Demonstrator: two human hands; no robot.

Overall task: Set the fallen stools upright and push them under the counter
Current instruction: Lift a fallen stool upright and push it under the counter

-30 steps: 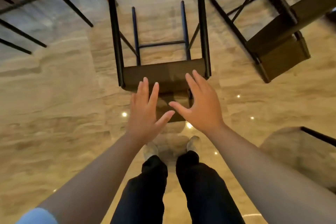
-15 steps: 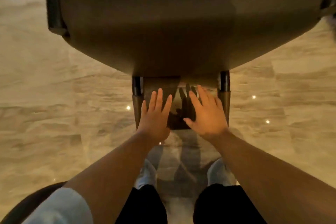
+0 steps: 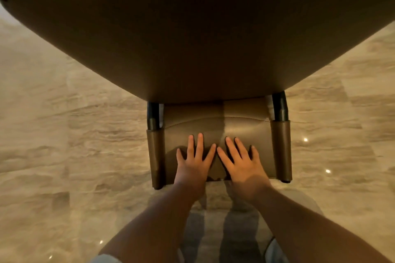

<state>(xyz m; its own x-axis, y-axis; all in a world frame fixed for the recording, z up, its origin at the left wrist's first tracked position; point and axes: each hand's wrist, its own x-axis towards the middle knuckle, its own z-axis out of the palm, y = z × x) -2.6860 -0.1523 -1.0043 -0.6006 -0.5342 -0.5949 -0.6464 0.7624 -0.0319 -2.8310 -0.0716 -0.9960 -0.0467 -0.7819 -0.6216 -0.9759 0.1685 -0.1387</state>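
Note:
A brown upholstered stool lies fallen on the floor, its big seat filling the upper half of the head view. Its low padded backrest sits below the seat, joined by two black metal posts. My left hand and my right hand lie flat side by side on the backrest, fingers spread, gripping nothing. The stool's legs are hidden behind the seat.
Glossy beige marble floor spreads on both sides of the stool, with small light reflections. My legs and a dark shadow show at the bottom middle. No other stools or the counter are in view.
The view has dropped close to the stool, so the seat now fills the frame. My hands went from hovering near the seat edge to lying flat on the backrest.

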